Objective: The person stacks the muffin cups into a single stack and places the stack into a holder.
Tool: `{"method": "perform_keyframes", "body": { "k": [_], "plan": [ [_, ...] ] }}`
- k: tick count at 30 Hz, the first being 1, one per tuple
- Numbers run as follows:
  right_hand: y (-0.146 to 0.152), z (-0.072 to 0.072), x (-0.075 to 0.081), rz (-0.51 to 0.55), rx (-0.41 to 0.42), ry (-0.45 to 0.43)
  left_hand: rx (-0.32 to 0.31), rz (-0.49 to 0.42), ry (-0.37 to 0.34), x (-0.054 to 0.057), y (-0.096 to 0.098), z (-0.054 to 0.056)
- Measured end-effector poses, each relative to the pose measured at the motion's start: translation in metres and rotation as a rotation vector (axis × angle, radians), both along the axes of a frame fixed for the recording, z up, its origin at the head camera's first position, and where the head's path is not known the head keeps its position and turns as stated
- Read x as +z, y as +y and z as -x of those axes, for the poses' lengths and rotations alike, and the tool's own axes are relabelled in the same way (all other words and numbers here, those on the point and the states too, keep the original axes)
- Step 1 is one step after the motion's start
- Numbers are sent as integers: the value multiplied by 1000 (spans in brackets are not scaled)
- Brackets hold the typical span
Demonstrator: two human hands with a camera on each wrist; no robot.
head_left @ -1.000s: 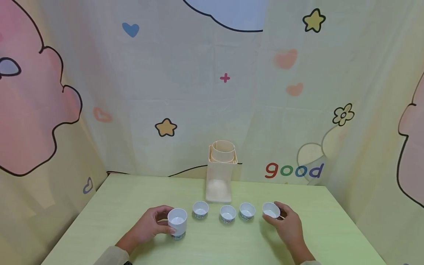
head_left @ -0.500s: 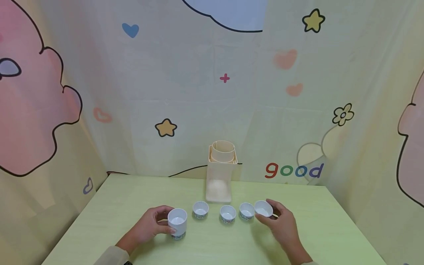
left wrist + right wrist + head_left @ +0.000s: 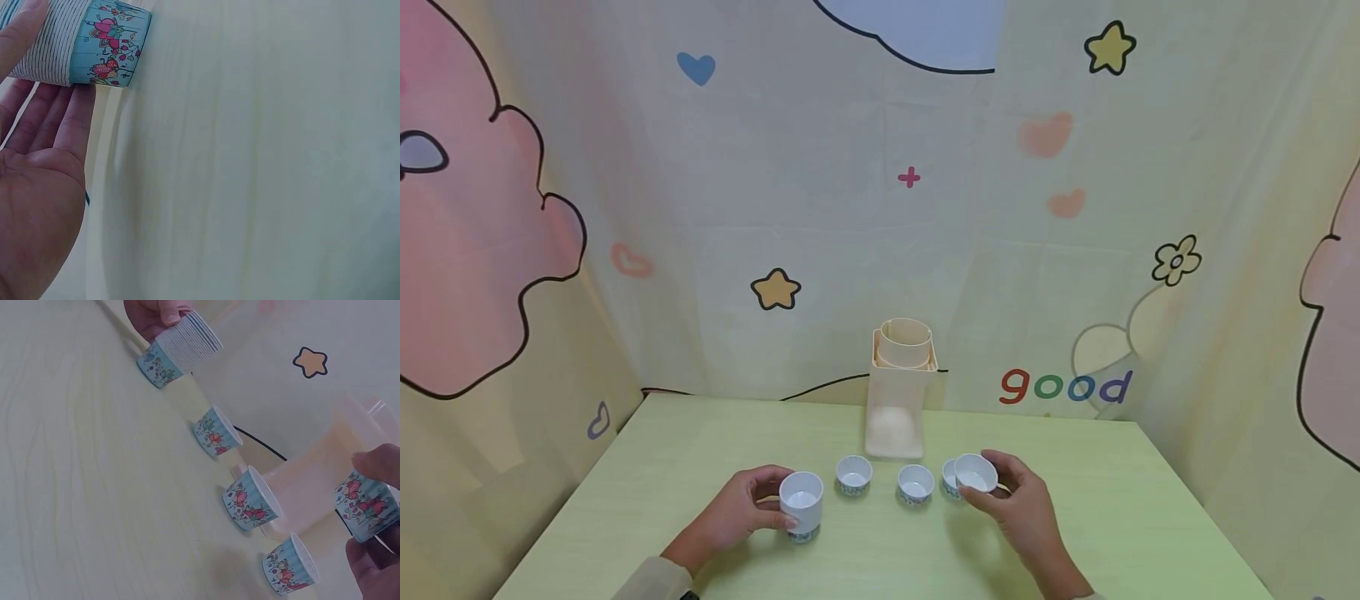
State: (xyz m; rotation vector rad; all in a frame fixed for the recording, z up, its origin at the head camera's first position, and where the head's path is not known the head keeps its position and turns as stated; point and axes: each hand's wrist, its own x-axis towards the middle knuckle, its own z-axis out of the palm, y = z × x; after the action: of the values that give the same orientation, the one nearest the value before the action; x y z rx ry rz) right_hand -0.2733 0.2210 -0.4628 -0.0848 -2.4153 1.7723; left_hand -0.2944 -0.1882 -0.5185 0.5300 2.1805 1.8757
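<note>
My left hand [image 3: 747, 507] grips an upright stack of nested paper cups [image 3: 802, 507], thumb in front and fingers behind. Their bands look white, and the lowest shows a blue floral print [image 3: 111, 47]. With thumb and fingers, my right hand [image 3: 1028, 510] pinches a single floral paper cup [image 3: 976, 474], raised off the table. In the head view it partly covers a standing cup [image 3: 950, 483]; the right wrist view shows the two apart. Two more cups, a middle one [image 3: 916, 486] and a left one [image 3: 853, 476], stand upright between my hands.
A cream plastic holder [image 3: 896, 408] with a round tube in its top stands behind the cups. The pale green table [image 3: 700, 433] meets a cartoon-printed cloth [image 3: 835, 208] at its back edge.
My right hand has carried its cup leftward, from beside the rightmost standing cup to where it overlaps that cup in the head view. My left hand and its stack have stayed put.
</note>
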Motion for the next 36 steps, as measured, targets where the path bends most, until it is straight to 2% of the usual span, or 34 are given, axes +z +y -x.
{"method": "perform_keyframes", "body": {
  "k": [16,26,36],
  "plan": [
    [-25,-5,-1,127,73,35,7,2,-12,1,1,0],
    [-40,-8,0,186,107,22,3,-5,-3,0,1,0],
    [-58,-7,-4,194,149,41,6,-3,-1,-1,0,0]
  ]
}}
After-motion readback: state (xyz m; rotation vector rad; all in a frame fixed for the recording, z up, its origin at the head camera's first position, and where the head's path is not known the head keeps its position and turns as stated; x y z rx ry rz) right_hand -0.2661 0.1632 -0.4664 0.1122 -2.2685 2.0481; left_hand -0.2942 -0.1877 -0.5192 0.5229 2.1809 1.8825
